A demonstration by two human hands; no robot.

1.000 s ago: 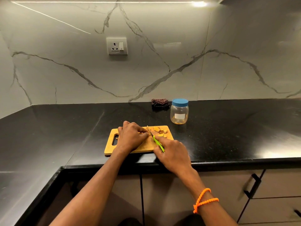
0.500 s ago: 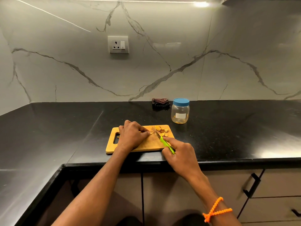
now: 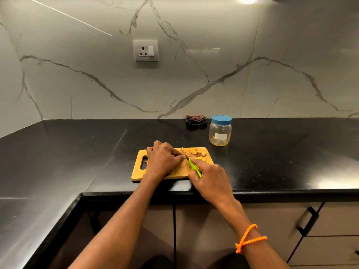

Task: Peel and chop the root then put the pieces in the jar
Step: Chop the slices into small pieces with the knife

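Observation:
A wooden cutting board [image 3: 178, 171] lies near the counter's front edge. My left hand [image 3: 163, 161] sits curled on it, pinning a small piece of yellow root that shows only at the fingertips. My right hand [image 3: 210, 178] grips a green-handled knife [image 3: 191, 164], its blade down just right of my left fingertips. Several chopped yellow root pieces [image 3: 197, 152] lie at the board's far right corner. Behind the board to the right stands a clear jar [image 3: 220, 131] with its blue lid on and a few pieces at the bottom.
A folded dark cloth [image 3: 195, 121] lies by the wall, left of the jar. The black counter [image 3: 77, 152] wraps round to the left. A wall socket [image 3: 145, 50] is on the marble backsplash. Cabinet drawers with black handles [image 3: 307, 222] are below right.
The knife swung right toward the cut pieces, then came back left to the root beside my left fingertips. My left hand stayed on the board.

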